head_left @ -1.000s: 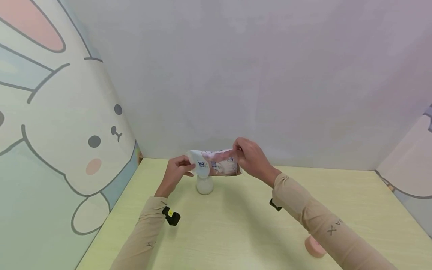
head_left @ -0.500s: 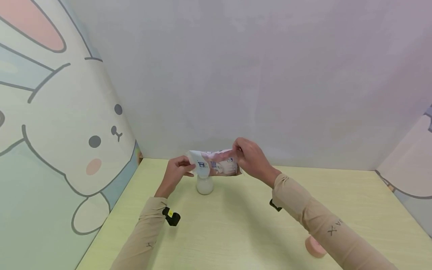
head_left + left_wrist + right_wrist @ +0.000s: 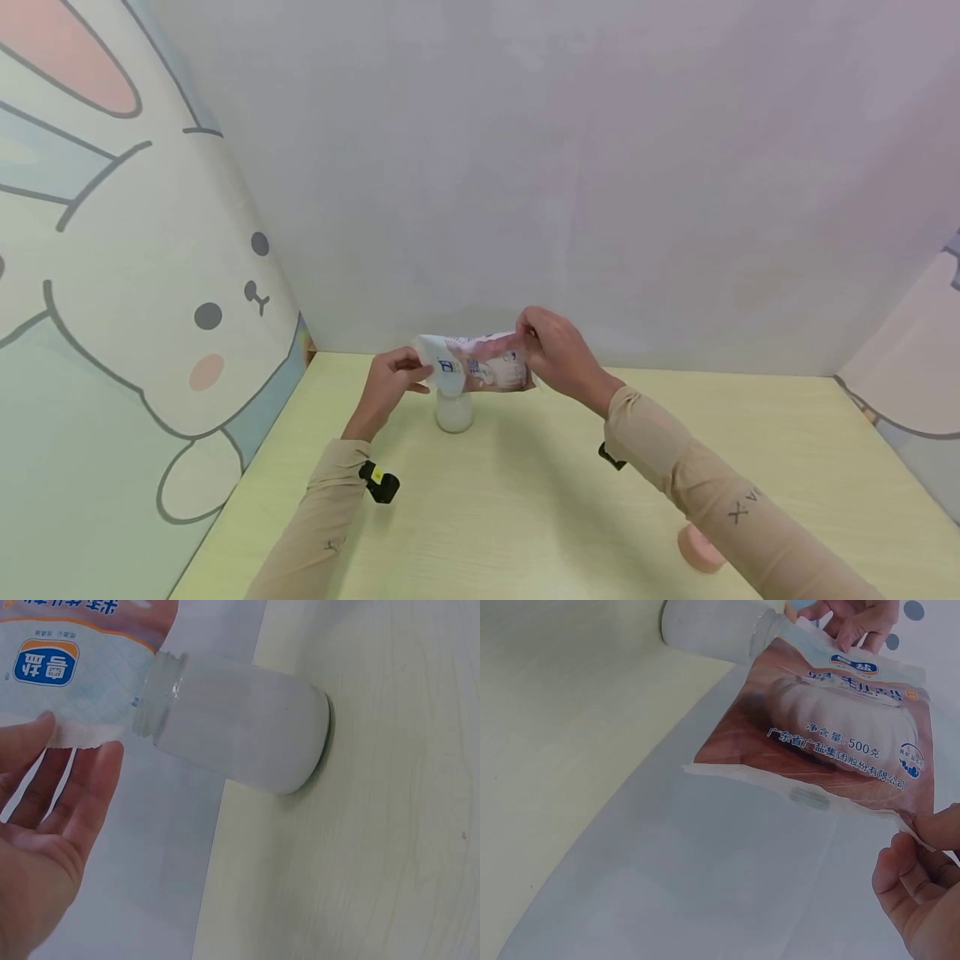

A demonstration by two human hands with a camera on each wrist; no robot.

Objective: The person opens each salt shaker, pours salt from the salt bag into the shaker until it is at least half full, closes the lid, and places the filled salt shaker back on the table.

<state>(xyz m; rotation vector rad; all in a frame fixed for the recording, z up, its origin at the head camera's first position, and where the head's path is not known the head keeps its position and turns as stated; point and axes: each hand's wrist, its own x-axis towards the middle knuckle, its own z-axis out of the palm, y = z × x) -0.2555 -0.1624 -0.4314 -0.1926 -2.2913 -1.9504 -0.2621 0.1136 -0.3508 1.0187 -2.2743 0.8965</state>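
Note:
A printed salt bag (image 3: 487,367) is held sideways above the table, spread between the two hands. My left hand (image 3: 390,379) pinches one end of it between thumb and fingers, near the blue logo. At the other end, my right hand (image 3: 562,354) grips an upper corner; in the right wrist view that thumb and fingers (image 3: 900,862) pinch the white seam. Under the bag's left part stands a glass jar (image 3: 454,415), upright and looking white inside. In the left wrist view the jar's threaded mouth (image 3: 159,694) lies against or just beneath the bag; any flow there is hidden.
A round pink lid (image 3: 697,548) lies on the pale wooden table (image 3: 480,517), partly behind the right sleeve. The grey back wall (image 3: 525,167) rises behind the hands. A rabbit-printed panel (image 3: 150,292) bounds the left side, and another printed panel (image 3: 915,358) the right.

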